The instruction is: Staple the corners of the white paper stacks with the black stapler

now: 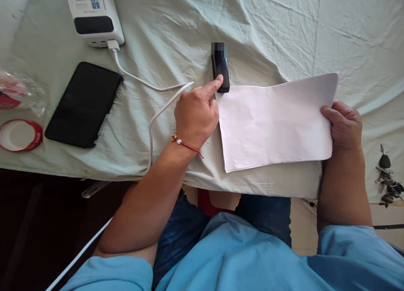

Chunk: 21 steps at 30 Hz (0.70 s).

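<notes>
The black stapler [224, 70] sits on the worktop [268, 38] at the white paper sheets' [274, 127] far left corner, long axis pointing away, its near end under one outstretched finger of the closer left hand [197, 112], others curled, grip unclear, while the right hand [345, 125] pinches the sheets' right edge.

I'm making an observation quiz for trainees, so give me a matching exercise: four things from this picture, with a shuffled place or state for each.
1. Black oblong stapler
2. White paper sheets
3. White box-shaped power bank
4. Red round ring

A. Has a white cable plugged in
B. At the picture's left edge
C. Held by the right hand
D. Under the left hand's outstretched finger

Pairs: 1-D, 2-C, 3-A, 4-B
</notes>
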Motion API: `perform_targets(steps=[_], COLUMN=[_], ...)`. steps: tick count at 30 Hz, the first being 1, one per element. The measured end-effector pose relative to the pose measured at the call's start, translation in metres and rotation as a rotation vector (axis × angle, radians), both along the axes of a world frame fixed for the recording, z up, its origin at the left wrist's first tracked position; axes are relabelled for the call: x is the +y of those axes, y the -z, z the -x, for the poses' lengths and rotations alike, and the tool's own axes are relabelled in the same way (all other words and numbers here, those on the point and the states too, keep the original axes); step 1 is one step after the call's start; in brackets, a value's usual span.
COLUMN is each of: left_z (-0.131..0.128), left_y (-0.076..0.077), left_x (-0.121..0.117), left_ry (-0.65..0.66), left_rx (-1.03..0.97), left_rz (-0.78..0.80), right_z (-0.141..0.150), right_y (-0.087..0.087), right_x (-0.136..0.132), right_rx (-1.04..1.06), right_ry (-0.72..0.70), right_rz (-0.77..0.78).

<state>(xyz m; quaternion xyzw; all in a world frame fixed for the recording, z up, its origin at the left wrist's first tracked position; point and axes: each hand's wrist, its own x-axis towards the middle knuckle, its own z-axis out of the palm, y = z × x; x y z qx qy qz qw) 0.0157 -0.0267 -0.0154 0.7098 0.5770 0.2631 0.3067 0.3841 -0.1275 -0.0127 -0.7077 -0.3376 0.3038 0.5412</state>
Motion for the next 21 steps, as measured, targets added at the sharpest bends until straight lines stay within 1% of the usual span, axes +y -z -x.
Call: perform_targets(steps=[3, 5, 8, 16, 18, 21], left_z=[-0.002, -0.004, -0.006, 0.001, 0.003, 0.006], left_y=[0.003, 0.005, 0.008, 0.013, 0.014, 0.014], left_x=[-0.001, -0.002, -0.002, -0.007, -0.007, -0.007], left_ry=[0.014, 0.017, 0.012, 0.007, -0.012, -0.032], left_rx=[0.109, 0.113, 0.028, -0.179, -0.192, -0.154], left_rz=[-0.015, -0.031, -0.055, -0.036, -0.049, -0.046], right_z=[0.000, 0.001, 0.001, 0.000, -0.001, 0.000], right_y=[0.001, 0.001, 0.001, 0.002, 0.003, 0.002], right_x=[-0.001, -0.002, -0.004, -0.009, -0.009, -0.009], right_rx=[0.008, 0.017, 0.005, 0.036, 0.051, 0.056], right_ry=[0.015, 0.029, 0.018, -0.054, -0.045, -0.036], right_rz=[0.019, 0.038, 0.044, 0.015, -0.020, -0.084])
